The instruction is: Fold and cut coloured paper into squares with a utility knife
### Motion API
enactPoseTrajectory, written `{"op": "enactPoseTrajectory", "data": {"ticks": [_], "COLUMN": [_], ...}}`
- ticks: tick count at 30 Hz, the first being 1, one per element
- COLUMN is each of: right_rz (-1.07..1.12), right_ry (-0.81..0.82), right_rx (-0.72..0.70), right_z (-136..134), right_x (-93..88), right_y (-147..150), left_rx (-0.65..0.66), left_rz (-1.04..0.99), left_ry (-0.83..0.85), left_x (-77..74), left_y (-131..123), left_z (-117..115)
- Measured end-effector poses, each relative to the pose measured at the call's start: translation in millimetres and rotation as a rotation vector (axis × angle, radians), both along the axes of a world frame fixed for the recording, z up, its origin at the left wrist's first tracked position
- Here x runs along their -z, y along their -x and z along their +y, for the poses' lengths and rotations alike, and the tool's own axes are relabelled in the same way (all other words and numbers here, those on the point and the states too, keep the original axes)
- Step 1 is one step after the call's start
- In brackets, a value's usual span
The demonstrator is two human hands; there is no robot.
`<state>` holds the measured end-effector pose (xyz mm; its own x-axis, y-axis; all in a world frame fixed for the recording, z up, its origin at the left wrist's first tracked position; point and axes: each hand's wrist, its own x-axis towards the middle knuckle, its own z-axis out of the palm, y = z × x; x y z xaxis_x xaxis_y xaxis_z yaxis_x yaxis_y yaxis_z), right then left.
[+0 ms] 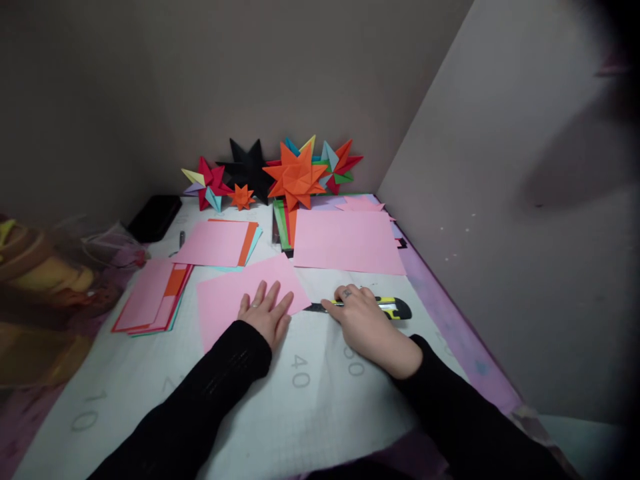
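Observation:
My left hand lies flat with fingers spread on a pink sheet of paper, which is turned at an angle on the white numbered mat. In my right hand is a yellow and black utility knife, gripped with the fingers wrapped round it. Its dark blade points left and its tip is at the right corner of the pink sheet. Whether the blade is in the paper or just beside it, I cannot tell.
Stacks of coloured paper lie at the left. Another pink sheet lies behind the knife. Folded paper stars lean against the wall. A black phone-like object is at the back left, near a blurred basket-like shape.

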<state>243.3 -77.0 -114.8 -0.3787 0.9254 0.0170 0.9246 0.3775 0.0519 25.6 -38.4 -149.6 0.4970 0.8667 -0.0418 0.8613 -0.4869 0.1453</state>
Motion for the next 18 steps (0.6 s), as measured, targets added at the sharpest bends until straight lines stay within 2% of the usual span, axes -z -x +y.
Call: {"op": "enactPoseTrajectory", "data": {"ticks": [18], "right_rz": [-0.009], "right_ry": [-0.019], "right_rx": [-0.006], "right_z": [-4.4], "right_x": [-3.5], "right_y": [11.9], "left_rx": [0.000], "left_rz": [0.009], "left_ry": [-0.009], "left_x": [-2.4], "left_y": [-0.2], "left_z": [-1.3]}}
